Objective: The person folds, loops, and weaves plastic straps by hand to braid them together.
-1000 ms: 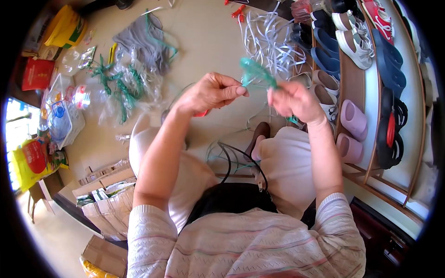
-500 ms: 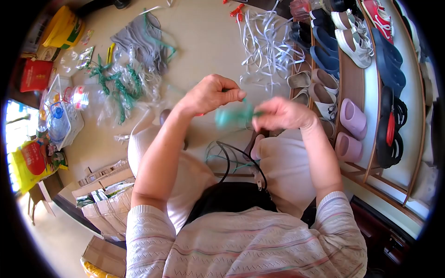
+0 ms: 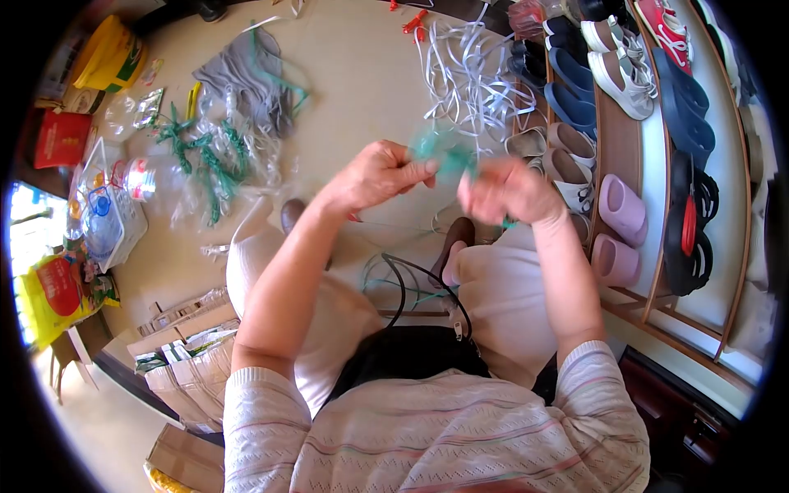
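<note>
Between my two hands a green plastic strap (image 3: 445,154) loops in the air, blurred by motion. My left hand (image 3: 376,176) is closed, with its thumb and forefinger pinching the strap's left side. On the other side my right hand (image 3: 511,191) has curled fingers around the strap, and a bit of green shows below it. That hand is partly smeared. More thin green strap (image 3: 380,283) hangs in loose loops between my knees. A black cord loop (image 3: 402,289) rises from the black bag (image 3: 411,359) at my lap.
White straps (image 3: 470,74) lie tangled on the floor ahead. To the left are green netting (image 3: 215,168), a grey cloth (image 3: 246,78), a white basket (image 3: 130,222) and a yellow bucket (image 3: 111,56). Cardboard boxes (image 3: 193,374) stand near my left side. A shoe rack (image 3: 618,135) fills the right.
The green strap has swung upward and farther from my body. My right hand has shifted slightly right, while my left hand stays nearly in place.
</note>
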Available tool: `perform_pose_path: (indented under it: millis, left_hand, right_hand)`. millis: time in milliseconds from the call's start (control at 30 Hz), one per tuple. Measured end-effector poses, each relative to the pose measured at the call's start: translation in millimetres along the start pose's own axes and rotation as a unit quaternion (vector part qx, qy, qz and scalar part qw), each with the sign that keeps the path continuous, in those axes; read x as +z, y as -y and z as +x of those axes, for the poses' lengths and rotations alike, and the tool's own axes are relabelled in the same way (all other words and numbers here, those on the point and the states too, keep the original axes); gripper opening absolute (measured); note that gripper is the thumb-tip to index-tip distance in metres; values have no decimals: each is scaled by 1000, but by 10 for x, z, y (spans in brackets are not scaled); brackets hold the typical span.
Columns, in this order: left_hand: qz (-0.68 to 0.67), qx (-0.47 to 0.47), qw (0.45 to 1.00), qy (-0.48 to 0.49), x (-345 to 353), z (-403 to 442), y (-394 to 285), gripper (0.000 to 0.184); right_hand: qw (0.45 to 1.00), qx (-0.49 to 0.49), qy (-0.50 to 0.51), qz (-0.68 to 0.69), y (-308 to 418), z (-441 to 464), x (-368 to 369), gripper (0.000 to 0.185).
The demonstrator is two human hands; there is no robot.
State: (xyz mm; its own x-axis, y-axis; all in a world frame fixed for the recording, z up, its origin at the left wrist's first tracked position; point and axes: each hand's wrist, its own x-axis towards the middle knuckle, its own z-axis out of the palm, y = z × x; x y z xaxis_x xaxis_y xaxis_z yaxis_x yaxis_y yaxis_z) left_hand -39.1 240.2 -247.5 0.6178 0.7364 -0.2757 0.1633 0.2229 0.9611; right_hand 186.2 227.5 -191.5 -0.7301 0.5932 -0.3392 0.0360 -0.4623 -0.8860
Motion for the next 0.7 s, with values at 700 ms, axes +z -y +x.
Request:
perform_pose_path:
  millis: [700]
  left_hand:
    - [160,38,986,6,175,3,-7,27]
  right_hand:
    - [762,170,-191,-595,-339,201,-270,18]
